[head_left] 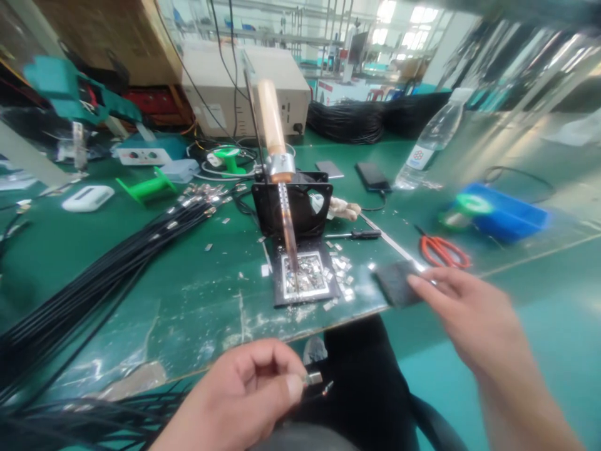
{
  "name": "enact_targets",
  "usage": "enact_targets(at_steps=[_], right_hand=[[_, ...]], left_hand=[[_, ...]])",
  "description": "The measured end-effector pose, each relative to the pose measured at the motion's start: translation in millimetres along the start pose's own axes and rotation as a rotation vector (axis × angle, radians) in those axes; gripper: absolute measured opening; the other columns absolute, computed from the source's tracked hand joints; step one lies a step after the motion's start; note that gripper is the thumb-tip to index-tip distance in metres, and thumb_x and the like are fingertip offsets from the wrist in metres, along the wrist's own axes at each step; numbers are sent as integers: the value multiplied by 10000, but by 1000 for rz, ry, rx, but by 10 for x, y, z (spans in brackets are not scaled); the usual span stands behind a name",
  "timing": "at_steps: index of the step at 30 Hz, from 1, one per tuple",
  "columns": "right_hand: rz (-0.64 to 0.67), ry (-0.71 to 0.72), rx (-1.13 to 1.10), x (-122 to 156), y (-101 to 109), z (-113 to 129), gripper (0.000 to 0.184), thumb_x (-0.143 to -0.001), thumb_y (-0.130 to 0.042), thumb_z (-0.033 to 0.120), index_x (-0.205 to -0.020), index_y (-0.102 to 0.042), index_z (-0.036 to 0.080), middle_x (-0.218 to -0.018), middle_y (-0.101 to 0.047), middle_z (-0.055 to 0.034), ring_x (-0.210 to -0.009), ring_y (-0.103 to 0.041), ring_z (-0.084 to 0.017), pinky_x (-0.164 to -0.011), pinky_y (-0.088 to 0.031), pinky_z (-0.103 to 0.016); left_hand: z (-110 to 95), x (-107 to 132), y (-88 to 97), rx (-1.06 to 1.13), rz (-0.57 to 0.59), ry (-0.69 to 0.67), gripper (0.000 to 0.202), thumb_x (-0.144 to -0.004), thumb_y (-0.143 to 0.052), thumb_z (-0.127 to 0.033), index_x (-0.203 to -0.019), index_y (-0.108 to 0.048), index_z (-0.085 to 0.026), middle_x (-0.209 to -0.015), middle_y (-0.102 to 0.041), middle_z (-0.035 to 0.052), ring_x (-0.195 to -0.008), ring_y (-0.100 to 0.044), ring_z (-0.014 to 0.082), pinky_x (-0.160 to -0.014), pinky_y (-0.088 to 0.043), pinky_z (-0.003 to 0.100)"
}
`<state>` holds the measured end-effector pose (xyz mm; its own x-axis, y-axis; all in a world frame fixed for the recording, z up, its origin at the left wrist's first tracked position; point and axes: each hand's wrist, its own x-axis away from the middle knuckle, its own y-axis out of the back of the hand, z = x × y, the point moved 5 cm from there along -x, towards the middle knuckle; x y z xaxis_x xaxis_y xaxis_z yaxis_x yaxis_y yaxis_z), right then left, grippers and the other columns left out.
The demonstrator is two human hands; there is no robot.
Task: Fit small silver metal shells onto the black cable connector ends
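So, metal connector: tiny shiny thing, held over the lap just off the near edge of the green bench.
Left hand: thumb and finger pinched on the connector with no gap I can see, metal end poking out, probably so that end isn't covered up.
Right hand: out at the edge of a dark pad, thumb and finger close together. Too blurry, can't tell if they've got hold of anything.
Soldering iron: wooden handle up, tip angled down over the scrap tray, looks propped so neither hand has to hold it.
Scrap tray: pale rim, loaded with little bits, right under the tip, I guess to catch mess. More bits lie beside it.
Black fan: upright just behind the tray, maybe for fumes.
Cable bundle: laid out on the left, ends bunched together, likely for easy reach.
Bottle: label has a red logo, lettering's too smeared to read. Can't make out a brand anywhere else either.
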<state>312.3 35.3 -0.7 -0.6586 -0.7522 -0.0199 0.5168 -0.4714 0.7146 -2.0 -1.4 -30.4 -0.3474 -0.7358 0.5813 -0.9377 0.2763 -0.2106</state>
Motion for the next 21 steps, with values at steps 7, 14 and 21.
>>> enact_targets(at_steps=[7, 14, 21], right_hand=[[450, 23, -445, 490, -90, 97, 381, -732, -857, 585, -815, -745, 230, -787, -728, -37, -711, -638, -194, -624, -550, -262], [660, 69, -472, 857, -652, 396, 355, -858, -725, 535, -756, -645, 205, -621, -539, 33, -553, -476, -135, -491, -381, -241], [402, 208, -313, 929, -730, 583, 271, -866, -652, 453, -747, -695, 213, -533, -406, 67, -488, -368, -124, -465, -298, -246]], left_hand=[[-102, 10, -6, 110, -53, -50, 298, -746, -890, -401, -809, -733, -155, -1222, -747, 69, -491, -294, -14, -497, -218, 217], [-161, -9, 1, 147, -159, -38, 271, -797, -835, -358, -740, -651, -168, -468, -434, -100, -471, -197, 36, -521, -143, 228], [-164, 46, 106, 122, -241, -105, 269, -846, -808, -381, -753, -652, -183, -435, -348, -115, -470, -210, 46, -527, -228, 212]])
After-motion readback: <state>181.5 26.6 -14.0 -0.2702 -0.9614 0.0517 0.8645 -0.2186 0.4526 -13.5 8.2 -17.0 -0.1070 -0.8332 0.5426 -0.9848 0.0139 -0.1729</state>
